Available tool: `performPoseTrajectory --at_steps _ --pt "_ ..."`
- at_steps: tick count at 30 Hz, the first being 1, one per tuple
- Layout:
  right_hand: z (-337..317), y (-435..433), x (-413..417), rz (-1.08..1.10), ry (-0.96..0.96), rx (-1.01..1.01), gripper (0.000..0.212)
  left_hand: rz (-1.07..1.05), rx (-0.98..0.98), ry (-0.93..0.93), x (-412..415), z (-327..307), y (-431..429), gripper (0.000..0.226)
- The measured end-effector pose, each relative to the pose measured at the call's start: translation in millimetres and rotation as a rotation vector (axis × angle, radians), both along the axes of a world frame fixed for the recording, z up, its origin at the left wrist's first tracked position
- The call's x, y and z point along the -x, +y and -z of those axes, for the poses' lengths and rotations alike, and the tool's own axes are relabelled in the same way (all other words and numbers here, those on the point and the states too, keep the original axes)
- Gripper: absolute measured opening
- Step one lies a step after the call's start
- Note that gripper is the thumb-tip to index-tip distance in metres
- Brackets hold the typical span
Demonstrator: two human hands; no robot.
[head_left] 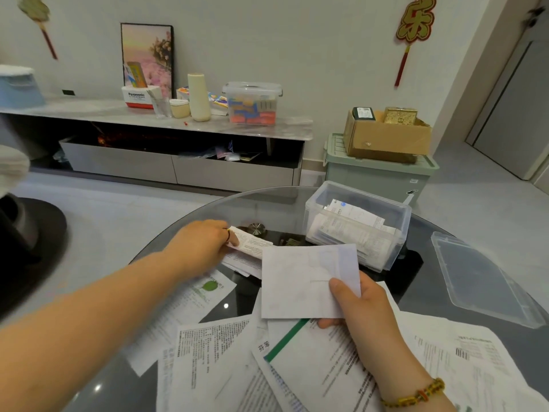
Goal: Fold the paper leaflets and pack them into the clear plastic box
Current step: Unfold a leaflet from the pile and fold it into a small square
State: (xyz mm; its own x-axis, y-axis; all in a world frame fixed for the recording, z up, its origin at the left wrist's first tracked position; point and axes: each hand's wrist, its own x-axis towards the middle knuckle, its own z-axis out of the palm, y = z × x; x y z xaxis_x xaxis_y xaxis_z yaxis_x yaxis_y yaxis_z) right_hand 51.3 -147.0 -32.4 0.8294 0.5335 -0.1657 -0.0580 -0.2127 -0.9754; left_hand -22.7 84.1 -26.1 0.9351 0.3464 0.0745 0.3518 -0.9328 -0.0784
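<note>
My right hand [361, 304] pinches a folded white leaflet [300, 283] by its lower right corner and holds it above the table. My left hand [205, 242] reaches across and grips a small folded printed leaflet [252, 243] that lies on a few other folded ones. The clear plastic box [359, 224] stands open at the far right of the round glass table [190, 230], with several folded leaflets stacked inside. Several unfolded leaflets [214, 346] lie spread over the near part of the table.
The box's clear lid [481, 281] lies flat at the table's right edge. Beyond the table are a low cabinet [178, 162] with bottles and a storage tub, and a green bin [380, 173] topped by a cardboard box. A dark round base [32, 248] stands at left.
</note>
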Motion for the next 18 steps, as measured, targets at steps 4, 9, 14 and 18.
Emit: performPoseTrajectory --at_steps 4,9,14,18 --pt "0.6 -0.2 0.8 0.032 -0.012 0.006 0.017 -0.085 0.417 -0.149 16.7 8.1 -5.1 0.035" --pt "-2.1 3.3 1.6 0.043 0.031 -0.037 0.018 -0.167 0.693 -0.343 28.6 13.8 -17.9 0.031" --pt "-3.4 6.9 -2.9 0.058 0.206 -0.116 0.024 -0.263 0.639 -0.365 27.4 15.5 -21.9 0.022" --pt "-11.5 13.5 -3.1 0.059 0.251 -0.132 0.028 -0.292 0.629 -0.354 28.6 13.3 -24.4 0.022"
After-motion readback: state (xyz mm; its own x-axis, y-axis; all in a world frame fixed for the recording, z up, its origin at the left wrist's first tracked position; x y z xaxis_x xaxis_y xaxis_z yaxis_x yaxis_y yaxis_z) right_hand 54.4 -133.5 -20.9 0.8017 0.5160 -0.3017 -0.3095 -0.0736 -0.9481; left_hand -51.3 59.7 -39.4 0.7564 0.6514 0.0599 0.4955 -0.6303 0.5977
